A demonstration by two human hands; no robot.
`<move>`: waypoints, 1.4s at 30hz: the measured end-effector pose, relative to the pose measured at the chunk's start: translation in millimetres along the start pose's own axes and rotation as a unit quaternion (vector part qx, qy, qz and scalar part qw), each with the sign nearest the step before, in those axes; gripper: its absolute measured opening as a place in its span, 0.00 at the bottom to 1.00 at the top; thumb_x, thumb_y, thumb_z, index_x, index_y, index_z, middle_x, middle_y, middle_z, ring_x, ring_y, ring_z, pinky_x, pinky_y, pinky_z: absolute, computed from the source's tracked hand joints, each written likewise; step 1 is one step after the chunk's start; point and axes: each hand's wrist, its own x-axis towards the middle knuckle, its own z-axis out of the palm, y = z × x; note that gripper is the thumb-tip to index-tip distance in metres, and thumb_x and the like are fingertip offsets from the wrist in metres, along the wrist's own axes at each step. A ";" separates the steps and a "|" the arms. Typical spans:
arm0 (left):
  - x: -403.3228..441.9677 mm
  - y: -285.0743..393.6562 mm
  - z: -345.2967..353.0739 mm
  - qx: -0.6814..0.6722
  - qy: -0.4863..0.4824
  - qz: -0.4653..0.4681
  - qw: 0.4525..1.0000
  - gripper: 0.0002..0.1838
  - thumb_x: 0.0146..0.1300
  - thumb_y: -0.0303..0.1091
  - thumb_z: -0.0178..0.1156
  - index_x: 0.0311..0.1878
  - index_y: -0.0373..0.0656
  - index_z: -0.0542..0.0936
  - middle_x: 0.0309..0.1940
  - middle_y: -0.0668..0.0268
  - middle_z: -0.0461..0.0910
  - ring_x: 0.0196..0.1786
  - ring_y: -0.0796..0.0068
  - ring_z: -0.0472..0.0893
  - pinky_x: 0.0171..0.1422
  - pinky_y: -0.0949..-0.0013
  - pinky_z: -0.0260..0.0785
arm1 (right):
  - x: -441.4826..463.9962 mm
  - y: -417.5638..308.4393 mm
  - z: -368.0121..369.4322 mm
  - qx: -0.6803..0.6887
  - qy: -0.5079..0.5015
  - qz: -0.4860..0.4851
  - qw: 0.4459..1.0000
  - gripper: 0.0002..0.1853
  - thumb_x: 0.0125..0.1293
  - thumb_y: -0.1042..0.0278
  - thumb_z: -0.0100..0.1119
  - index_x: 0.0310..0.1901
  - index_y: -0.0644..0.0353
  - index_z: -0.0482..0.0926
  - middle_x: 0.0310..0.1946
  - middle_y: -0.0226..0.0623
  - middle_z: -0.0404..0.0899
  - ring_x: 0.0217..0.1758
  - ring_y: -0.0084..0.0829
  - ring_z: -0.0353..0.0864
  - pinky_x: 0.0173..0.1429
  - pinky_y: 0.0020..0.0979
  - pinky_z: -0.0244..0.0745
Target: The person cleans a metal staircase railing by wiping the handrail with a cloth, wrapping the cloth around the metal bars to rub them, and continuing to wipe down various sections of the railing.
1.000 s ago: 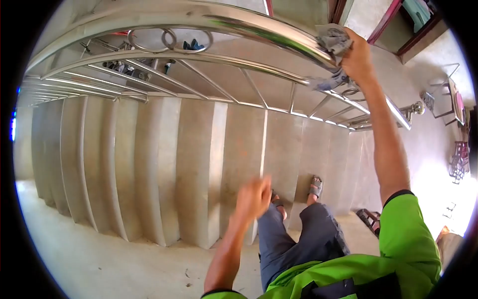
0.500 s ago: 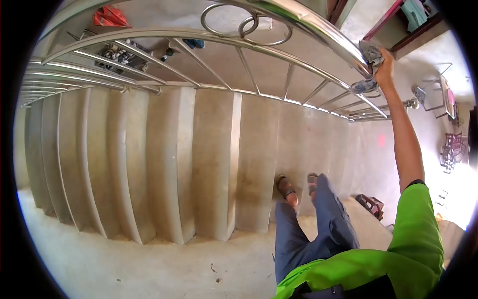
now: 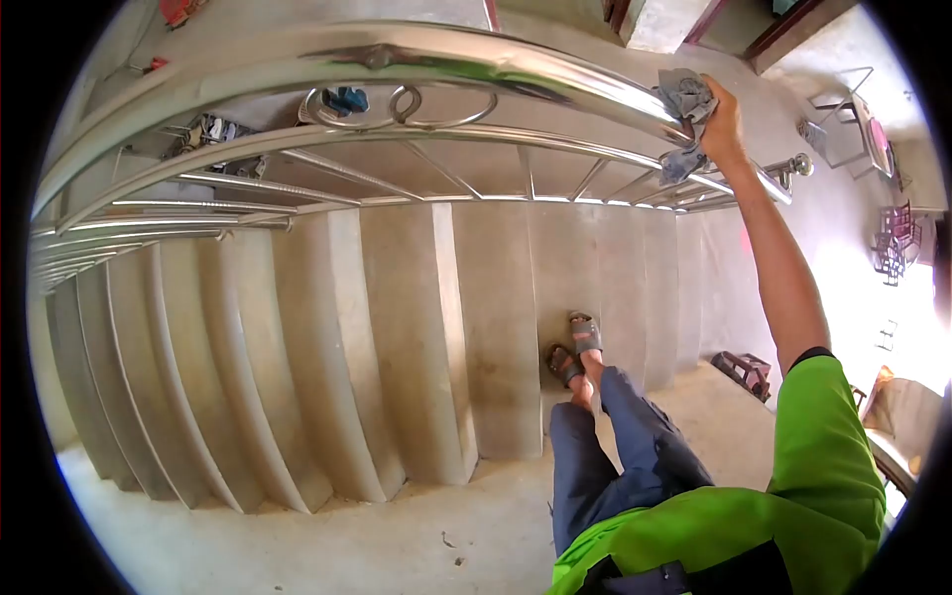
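My right hand is closed on a crumpled grey cloth, at the upper right. The cloth wraps over the shiny metal handrail, and a loose end hangs on the rail's near side. My fingers are partly hidden behind the cloth and rail. Under the handrail runs a thinner rail with metal rings and slanted bars. My left hand is out of view.
Concrete stairs stretch away to the left, and my sandalled feet stand on one step. A pale wall or ledge borders the stairs below. Beyond the railing are shoes on a rack, chairs and a table.
The view has shifted, and the handrail now sits lower and fills more of the picture. One foot has moved beside the other on the step. The right hand still holds the cloth against the rail.
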 end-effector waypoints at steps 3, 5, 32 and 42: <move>-1.5 8.4 -7.1 0.011 -0.003 0.000 1.000 0.09 0.57 0.39 0.59 0.36 0.47 0.83 0.35 0.52 0.82 0.40 0.53 0.83 0.45 0.56 0.75 | 1.4 5.1 -0.5 -0.068 0.004 -0.061 0.996 0.26 0.47 0.81 0.67 0.53 0.67 0.77 0.41 0.37 0.84 0.45 0.22 0.78 0.52 0.27 0.75; -2.4 13.7 -12.1 0.020 -0.004 0.001 1.000 0.09 0.57 0.39 0.59 0.36 0.47 0.83 0.35 0.52 0.82 0.40 0.53 0.83 0.45 0.56 0.75 | -0.1 5.5 -0.3 -0.066 0.008 -0.043 0.997 0.27 0.46 0.81 0.68 0.53 0.68 0.76 0.41 0.38 0.84 0.45 0.22 0.78 0.52 0.27 0.75; 19.3 102.5 -83.7 0.136 -0.008 0.037 0.990 0.09 0.57 0.38 0.59 0.36 0.45 0.83 0.34 0.51 0.82 0.39 0.55 0.83 0.44 0.57 0.74 | -2.1 -101.1 31.3 0.030 0.071 -0.125 0.989 0.23 0.43 0.80 0.61 0.47 0.61 0.78 0.40 0.53 0.81 0.44 0.55 0.80 0.47 0.43 0.76; 75.1 161.7 -173.4 0.210 -0.032 0.059 0.975 0.09 0.57 0.38 0.59 0.36 0.45 0.83 0.34 0.51 0.82 0.39 0.56 0.83 0.44 0.57 0.74 | 2.6 19.7 -16.1 -0.114 0.047 0.198 0.972 0.19 0.62 0.77 0.53 0.56 0.67 0.77 0.48 0.49 0.83 0.52 0.35 0.82 0.59 0.31 0.72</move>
